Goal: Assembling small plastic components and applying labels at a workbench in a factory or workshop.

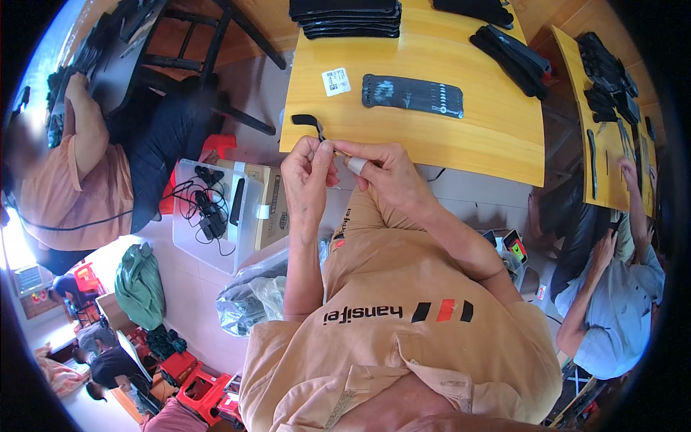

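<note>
Just off the table's front edge, my two hands meet. A short black strap [306,120] with a wide, rounded end sticks up from my left hand [308,173], closed in a pinch on it. My right hand [389,169] is closed beside it, fingertips nearly touching the left ones. What the right fingers grip is small and mostly hidden. A whitish band [356,165] wraps one right finger. Beyond the hands, a black flat panel [412,96] with white marks lies on the yellow wooden table [432,155], to the right of a white printed label [335,81].
Black panels [345,20] are stacked at the table's far left, with more black pieces [509,61] at far right. A clear bin [216,252] holding black cables stands left of my legs. Co-workers sit left [79,180] and right [612,302].
</note>
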Available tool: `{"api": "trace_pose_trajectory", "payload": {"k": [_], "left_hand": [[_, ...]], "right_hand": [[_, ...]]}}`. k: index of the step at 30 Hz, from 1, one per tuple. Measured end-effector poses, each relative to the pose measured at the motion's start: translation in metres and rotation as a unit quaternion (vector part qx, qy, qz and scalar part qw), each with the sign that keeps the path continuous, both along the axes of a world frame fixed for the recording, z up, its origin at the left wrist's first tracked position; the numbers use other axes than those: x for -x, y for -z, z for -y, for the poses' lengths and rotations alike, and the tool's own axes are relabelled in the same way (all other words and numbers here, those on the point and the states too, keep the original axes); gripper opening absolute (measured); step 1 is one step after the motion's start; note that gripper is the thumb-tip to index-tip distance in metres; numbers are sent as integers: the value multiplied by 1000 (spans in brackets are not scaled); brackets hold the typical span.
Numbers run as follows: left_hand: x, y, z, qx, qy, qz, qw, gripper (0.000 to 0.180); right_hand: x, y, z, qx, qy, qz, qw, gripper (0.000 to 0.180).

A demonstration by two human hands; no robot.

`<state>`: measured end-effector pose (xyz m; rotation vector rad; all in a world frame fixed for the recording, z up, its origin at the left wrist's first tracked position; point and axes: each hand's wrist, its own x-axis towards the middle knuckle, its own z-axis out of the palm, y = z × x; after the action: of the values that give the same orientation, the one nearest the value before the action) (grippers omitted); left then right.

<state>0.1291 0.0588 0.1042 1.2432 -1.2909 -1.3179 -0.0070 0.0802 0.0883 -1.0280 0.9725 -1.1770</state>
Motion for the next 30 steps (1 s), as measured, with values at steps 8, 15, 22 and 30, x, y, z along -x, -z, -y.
{"api": "trace_pose_trajectory", "payload": {"k": [8, 15, 22, 30], "left_hand": [[-2, 1, 0, 32, 18, -21, 999, 20], [-3, 4, -1, 139, -13, 69, 988, 19], [1, 1, -1, 173, -9, 90, 981, 21], [5, 4, -1, 124, -51, 27, 991, 18]], "right_hand": [[9, -14, 1, -76, -44, 62, 994, 29], [9, -11, -1, -89, -65, 112, 988, 29], [9, -14, -3, -79, -61, 105, 989, 29], [4, -13, -1, 1, -29, 20, 999, 31]]}}
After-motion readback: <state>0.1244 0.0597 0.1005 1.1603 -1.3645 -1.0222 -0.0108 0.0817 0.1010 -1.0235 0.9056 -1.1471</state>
